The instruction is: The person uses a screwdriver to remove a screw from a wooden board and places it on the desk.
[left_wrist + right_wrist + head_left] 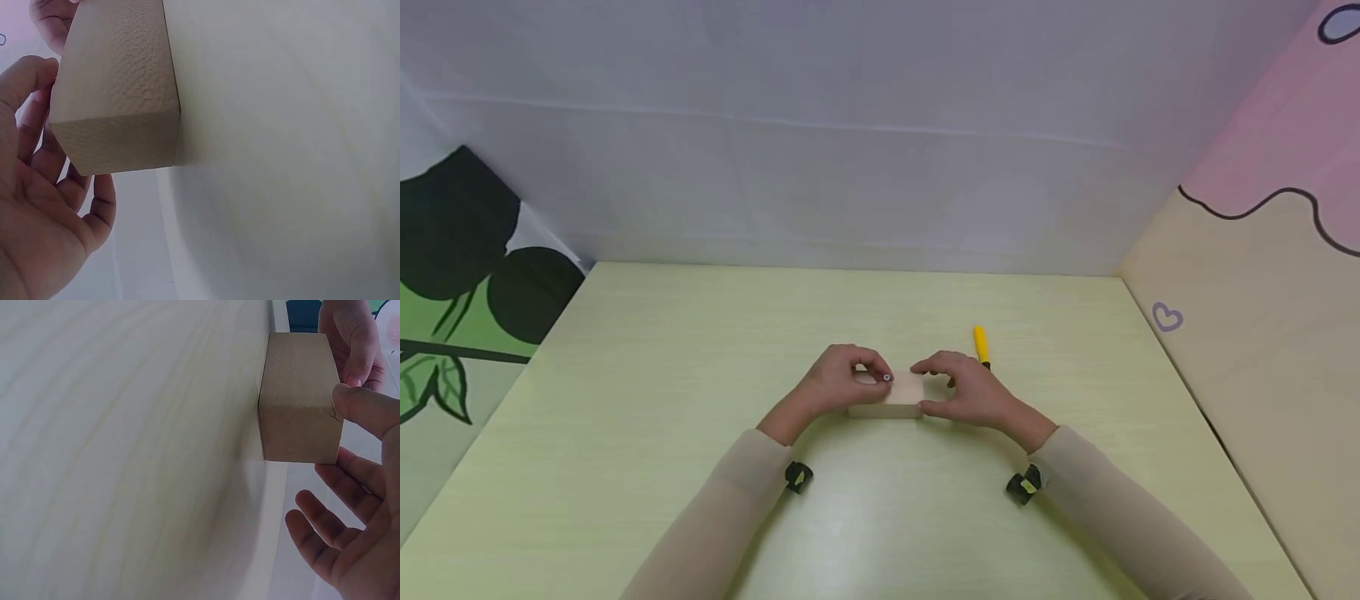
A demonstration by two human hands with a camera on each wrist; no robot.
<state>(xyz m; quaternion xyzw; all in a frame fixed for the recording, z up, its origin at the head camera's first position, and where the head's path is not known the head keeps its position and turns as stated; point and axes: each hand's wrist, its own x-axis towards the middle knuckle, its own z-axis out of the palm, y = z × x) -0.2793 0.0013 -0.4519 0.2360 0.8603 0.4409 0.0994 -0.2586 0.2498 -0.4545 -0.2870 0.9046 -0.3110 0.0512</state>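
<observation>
A pale wooden block (906, 390) lies flat on the table, its long side facing me. My left hand (842, 379) is over its left part, thumb and index finger pinching a small round light piece (887, 377) with a dark centre, just above the top face. That piece is too small to name. In the left wrist view the block (119, 81) hides the pinch. At the block's right end, my right hand (968, 390) holds it with the thumb at the near corner and a fingertip at the far one. In the right wrist view the thumb (369, 407) touches the block's edge.
Just beyond my right hand lies a yellow-handled tool (981, 343), its dark lower part running behind the hand. A white sheet (850, 192) hangs along the table's back edge. A painted panel (1262, 333) stands at the right side.
</observation>
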